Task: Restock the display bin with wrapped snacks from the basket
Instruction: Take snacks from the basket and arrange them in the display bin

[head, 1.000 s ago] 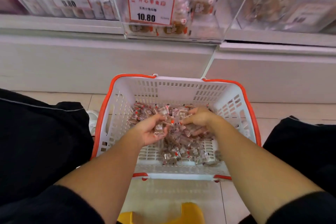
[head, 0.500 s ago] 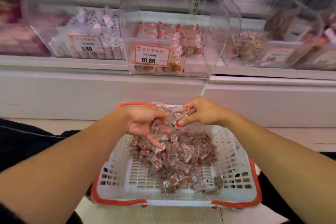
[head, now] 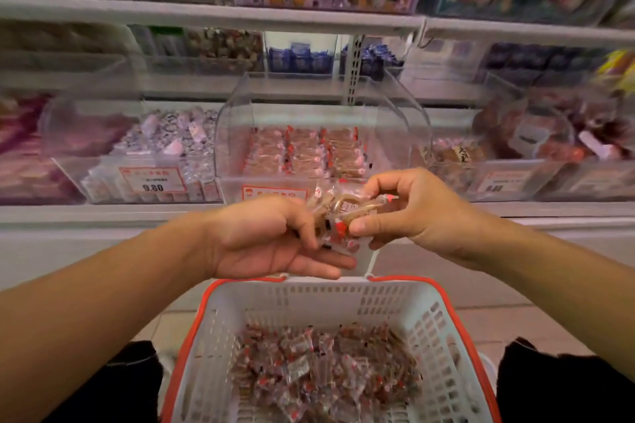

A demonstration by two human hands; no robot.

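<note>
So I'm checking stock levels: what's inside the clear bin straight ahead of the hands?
The clear bin holds neat rows of red-trimmed wrapped snacks stacked toward its back. The left hand and right hand, gripping a snack bundle, cover its lower front.

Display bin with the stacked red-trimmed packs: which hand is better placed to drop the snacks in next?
Probably the right hand. It pinches the snacks from above, nearest the display bin opening. The left hand supports the bunch from below with its fingers spread under it, lower, over the basket rim.
</note>
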